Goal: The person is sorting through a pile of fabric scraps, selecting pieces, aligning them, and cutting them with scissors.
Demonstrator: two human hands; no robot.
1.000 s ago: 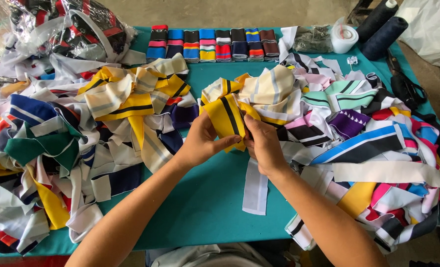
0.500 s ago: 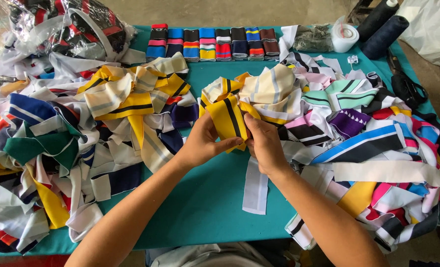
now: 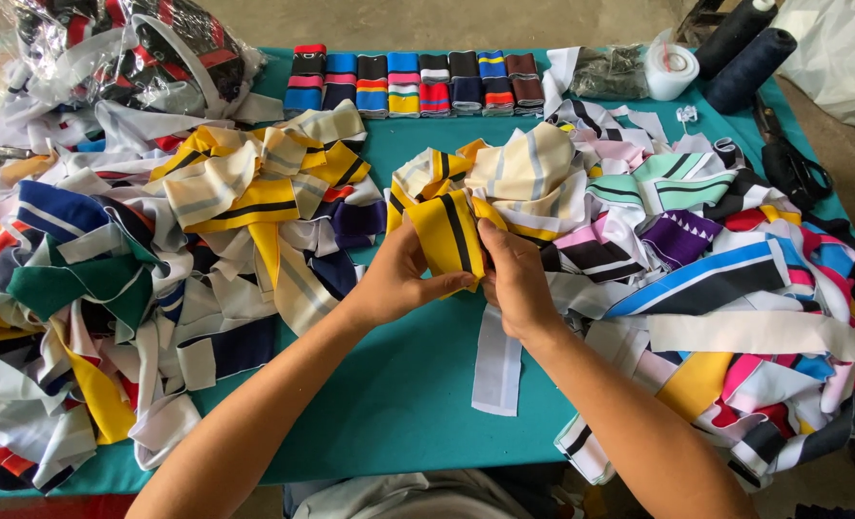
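Observation:
Both of my hands grip one yellow knit strip with black stripes at the middle of the teal table. My left hand pinches its lower left edge with thumb on top. My right hand holds its right edge, fingers curled behind the cloth. The strip rises into a small heap of cream and yellow striped pieces just beyond my hands. A plain white strip lies flat under my right wrist.
Big piles of mixed coloured cloth strips lie at left and right. A row of folded striped pieces lines the far edge. A plastic bag of cloth, white tape roll and dark thread cones stand at the back.

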